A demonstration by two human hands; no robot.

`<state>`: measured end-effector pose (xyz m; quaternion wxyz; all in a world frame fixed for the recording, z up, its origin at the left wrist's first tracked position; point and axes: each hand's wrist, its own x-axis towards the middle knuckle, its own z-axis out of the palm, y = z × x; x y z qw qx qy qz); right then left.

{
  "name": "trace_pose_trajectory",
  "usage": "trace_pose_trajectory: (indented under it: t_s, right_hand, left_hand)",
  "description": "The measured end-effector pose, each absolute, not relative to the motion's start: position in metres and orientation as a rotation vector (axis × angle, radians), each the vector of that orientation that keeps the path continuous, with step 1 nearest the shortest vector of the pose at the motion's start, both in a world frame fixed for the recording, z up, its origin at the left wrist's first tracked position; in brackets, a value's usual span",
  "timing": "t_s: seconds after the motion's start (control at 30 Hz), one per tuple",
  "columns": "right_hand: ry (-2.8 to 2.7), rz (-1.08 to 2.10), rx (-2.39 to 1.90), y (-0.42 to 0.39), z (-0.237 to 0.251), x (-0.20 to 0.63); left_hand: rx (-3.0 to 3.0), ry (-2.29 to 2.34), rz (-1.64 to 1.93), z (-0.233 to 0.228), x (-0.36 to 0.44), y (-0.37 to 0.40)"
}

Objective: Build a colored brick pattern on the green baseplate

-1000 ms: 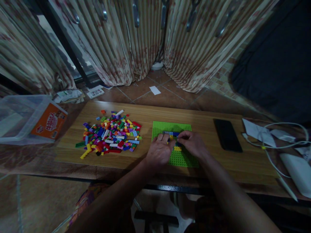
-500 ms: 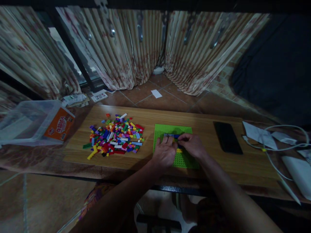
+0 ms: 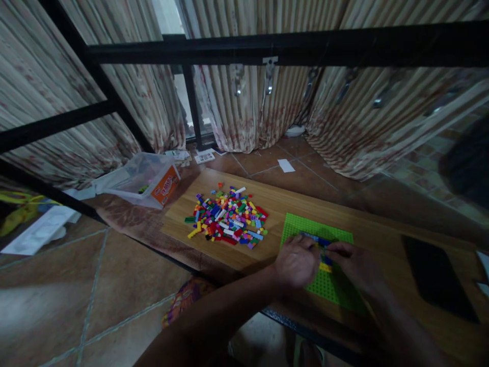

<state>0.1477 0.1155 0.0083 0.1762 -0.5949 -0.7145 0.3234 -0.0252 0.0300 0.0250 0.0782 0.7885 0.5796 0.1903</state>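
On the wooden worktop (image 3: pixel 367 229), both hands are down on the green baseplate (image 3: pixel 305 227), which lies just right of the pile of loose bricks (image 3: pixel 229 218). The left hand (image 3: pixel 296 262) rests curled on the plate's near left part, fingers bent onto the studs; whether it pinches a brick I cannot tell. The right hand (image 3: pixel 353 260) sits just right of it, fingertips closed toward a short row of blue bricks (image 3: pixel 315 237) fixed near the plate's far edge, and a yellow brick (image 3: pixel 325 267) shows between the two hands. Whether those fingers actually grip a piece is hidden.

By my reading, the step in hand is seating or adjusting a brick on the plate; the next move would call for lining studs up squarely and pressing straight down while the other hand steadies the plate.

Counting: one baseplate, one pile with far too many bricks to count, one yellow brick on the plate, one clear plastic tub (image 3: pixel 143 171) well left of the pile, one dark phone (image 3: pixel 433 278) right of the plate.
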Motion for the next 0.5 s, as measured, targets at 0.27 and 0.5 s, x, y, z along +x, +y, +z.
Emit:
trace_pose_trajectory:
  t_s: [0.27, 0.5]
  right_hand:
    - [-1.859, 0.751, -1.591, 0.093, 0.025, 0.114]
    - [-2.033, 0.81, -1.297, 0.046, 0.008, 0.084]
  left_hand:
    - [2.072, 1.857, 1.05, 0.049, -0.045, 0.041]
    - [2.073, 1.842, 1.276, 0.064, -0.053, 0.036]
